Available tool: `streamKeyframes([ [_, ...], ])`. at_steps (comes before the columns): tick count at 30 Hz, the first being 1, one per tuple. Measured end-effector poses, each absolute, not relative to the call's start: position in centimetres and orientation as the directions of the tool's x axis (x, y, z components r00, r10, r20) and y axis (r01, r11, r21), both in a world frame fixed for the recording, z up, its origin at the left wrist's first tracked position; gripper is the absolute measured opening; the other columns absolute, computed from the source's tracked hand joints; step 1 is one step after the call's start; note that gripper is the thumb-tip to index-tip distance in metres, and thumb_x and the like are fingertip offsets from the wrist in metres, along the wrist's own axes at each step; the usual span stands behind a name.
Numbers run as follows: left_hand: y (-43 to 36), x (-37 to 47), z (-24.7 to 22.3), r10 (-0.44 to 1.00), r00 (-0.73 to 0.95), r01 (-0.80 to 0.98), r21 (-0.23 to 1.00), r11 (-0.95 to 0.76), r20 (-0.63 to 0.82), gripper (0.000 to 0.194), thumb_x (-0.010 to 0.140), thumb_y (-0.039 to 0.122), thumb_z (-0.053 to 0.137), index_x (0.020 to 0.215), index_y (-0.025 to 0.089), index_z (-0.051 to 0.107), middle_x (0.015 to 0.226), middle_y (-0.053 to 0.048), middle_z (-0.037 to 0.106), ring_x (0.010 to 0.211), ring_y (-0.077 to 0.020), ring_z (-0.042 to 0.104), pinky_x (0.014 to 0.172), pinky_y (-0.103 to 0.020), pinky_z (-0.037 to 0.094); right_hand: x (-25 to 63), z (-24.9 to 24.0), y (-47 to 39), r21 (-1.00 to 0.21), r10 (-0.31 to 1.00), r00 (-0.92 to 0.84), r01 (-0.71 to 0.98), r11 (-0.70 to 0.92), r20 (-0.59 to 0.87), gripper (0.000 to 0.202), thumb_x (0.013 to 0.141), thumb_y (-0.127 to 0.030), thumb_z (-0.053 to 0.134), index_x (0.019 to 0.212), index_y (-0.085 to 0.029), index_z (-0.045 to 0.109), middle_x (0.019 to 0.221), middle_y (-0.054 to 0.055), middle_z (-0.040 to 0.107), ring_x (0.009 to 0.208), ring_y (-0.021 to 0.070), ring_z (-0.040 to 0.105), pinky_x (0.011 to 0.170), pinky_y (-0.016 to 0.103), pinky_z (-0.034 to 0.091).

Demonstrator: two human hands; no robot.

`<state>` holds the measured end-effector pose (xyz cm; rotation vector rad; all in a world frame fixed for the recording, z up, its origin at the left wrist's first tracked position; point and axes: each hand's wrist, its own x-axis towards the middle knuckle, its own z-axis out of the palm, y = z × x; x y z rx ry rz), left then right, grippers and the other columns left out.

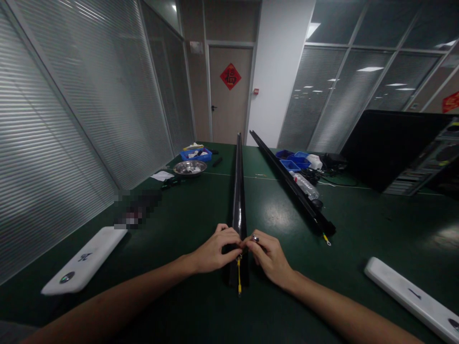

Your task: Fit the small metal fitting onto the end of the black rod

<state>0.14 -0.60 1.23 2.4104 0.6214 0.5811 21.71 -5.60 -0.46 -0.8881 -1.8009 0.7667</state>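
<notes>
A long black rail runs away from me down the middle of the green table. At its near end my left hand and my right hand meet, fingertips pinched together over the rail. What lies between the fingertips is too small to make out. A ring shows on my right hand. Just below the fingers a yellow wire with a metal tip hangs along the rail's end. To the right lies a second black rail, slanted, with a yellow wire ending in a ring terminal.
White devices lie at the left and right. A metal bowl and a blue tray stand at the back left. Blue bins, a plastic bottle and cables are beyond the second rail. A large black case stands right.
</notes>
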Motion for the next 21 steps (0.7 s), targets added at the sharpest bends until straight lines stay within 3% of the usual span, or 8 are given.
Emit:
streamKeyframes([
  [10,-0.60,0.03,1.19,0.553,0.791,0.301,0.620,-0.725,0.263,0.008,0.099,0.024,0.059,0.095,0.019,0.064,0.097,-0.002,0.066,0.100,-0.0189,0.060,0.103,-0.037,0.030,21.58,-0.05,-5.50,-0.779,0.806,-0.300,0.236,0.581,0.510,0.037,0.109,-0.033,0.045,0.099,-0.018,0.077,0.077,0.001,0.058,0.064,0.0138,0.056,0.065,0.027,0.046],
  [21,-0.63,0.18,0.95,0.541,0.789,0.286,0.606,-0.742,0.291,0.011,0.101,0.024,0.057,0.096,0.018,0.064,0.095,-0.002,0.066,0.098,-0.0190,0.060,0.103,-0.038,0.030,21.42,-0.35,-5.49,-0.769,0.804,-0.261,0.246,0.590,0.534,0.031,0.108,-0.033,0.050,0.099,-0.019,0.078,0.082,0.003,0.063,0.073,0.0162,0.061,0.069,0.028,0.047],
])
